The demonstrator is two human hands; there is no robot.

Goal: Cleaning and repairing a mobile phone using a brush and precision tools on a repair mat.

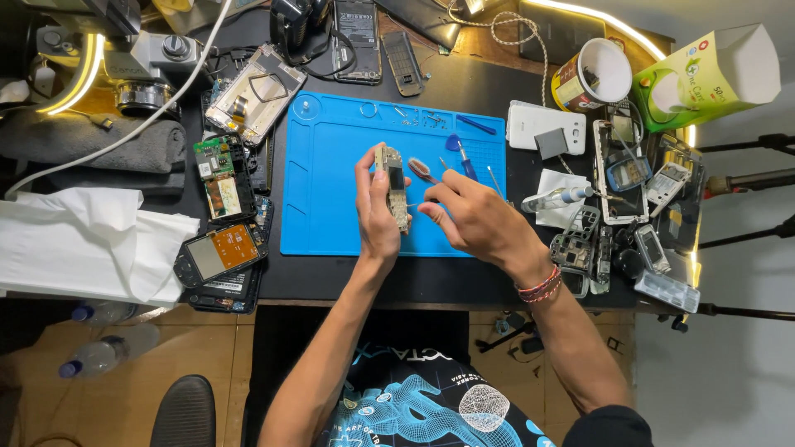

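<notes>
Board work in progress: left hand [377, 211] pinches a small phone circuit board [394, 187] upright by its long edges, thumb on the near side, fingers wrapped behind, held just above the blue silicone mat [331, 207]. Right hand [476, 219] is closed in a pen-style pinch on a thin tool; I can't tell whether it's tweezers or a probe, since only a sliver shows at the fingertips, touching or nearly touching the board's right edge about midway down. A brown-tipped tool [421, 170] and a blue-handled screwdriver [460, 157] lie on the mat just beyond the right fingertips. My read: this step goes best with the left grip kept on the bare edges only, off the components, and the right wrist braced low so the tip moves in small strokes. Board should stay over the mat so anything freed drops there, not onto the black desk [464, 91]. Loose screws [418, 117] sit well beyond both hands, clear of the work.
</notes>
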